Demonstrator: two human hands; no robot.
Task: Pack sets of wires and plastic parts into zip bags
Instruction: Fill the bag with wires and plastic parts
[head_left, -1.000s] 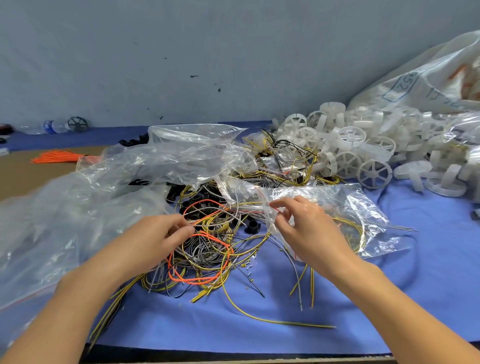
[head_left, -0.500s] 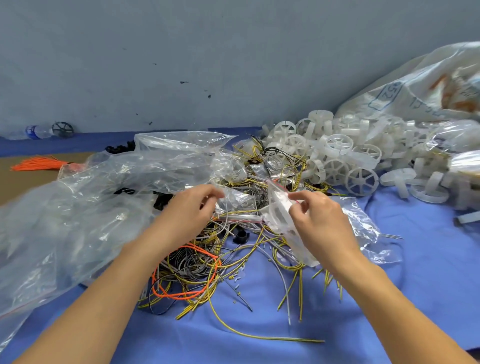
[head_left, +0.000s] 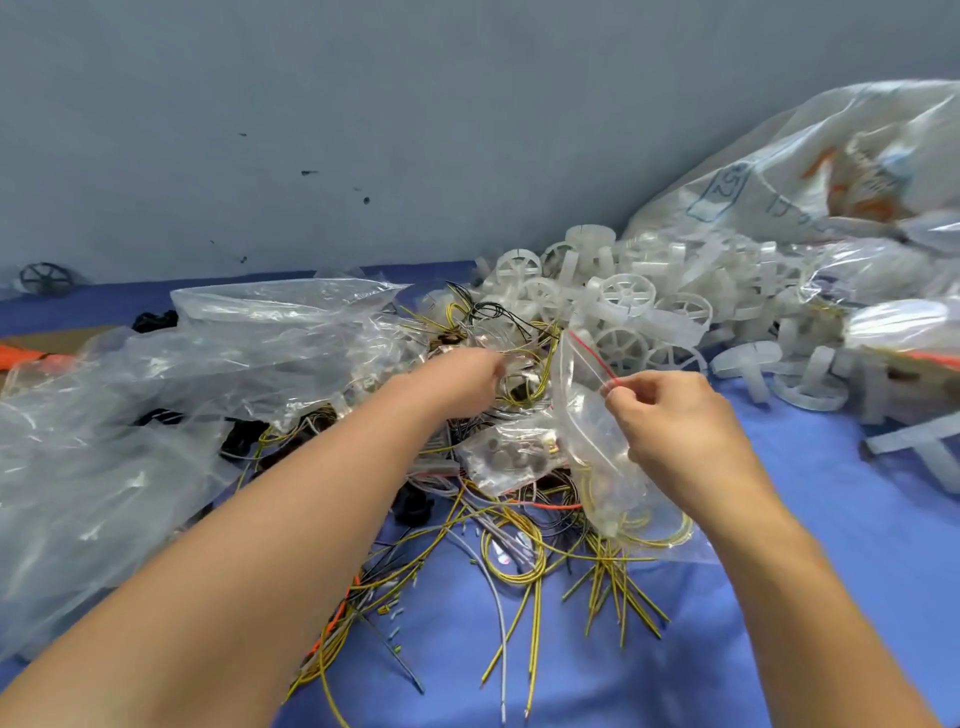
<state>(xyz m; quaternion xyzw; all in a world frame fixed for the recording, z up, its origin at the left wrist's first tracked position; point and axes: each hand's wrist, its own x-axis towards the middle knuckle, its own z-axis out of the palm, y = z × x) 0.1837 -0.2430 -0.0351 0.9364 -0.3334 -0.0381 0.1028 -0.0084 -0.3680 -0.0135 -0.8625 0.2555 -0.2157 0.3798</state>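
1. Nearest the body, loose yellow and grey wires are spread over the blue cloth, under and between the two forearms.
2. The zip bag is pinched at its red seal strip by the thumb and fingertips of the right hand. It is held upright with the mouth on top, and a coil of yellow wires can be seen in its bottom. A second ago it was lying flat on the cloth, so it has been raised and turned for filling.
3. A small filled packet lies on the wire heap between the hands, just left of the held bag.
4. The left hand is stretched forward, past the bag mouth. It has been moved there from the near orange and yellow loops, by way of the bag mouth half a second ago. It is blurred, and whether anything is grasped cannot be told.
5. That reach is judged to be a fetch of the next piece for the set: the bag has wires in it but, as far as can be seen, no plastic part.
6. Just beyond the left hand, a tangle of yellow and black wires is found. Crumpled clear sheeting is piled to its left.
7. Beyond the right hand, white plastic wheels are heaped, well within reach.
8. Farthest, right of the right hand, a large printed sack is leaned against the wall.
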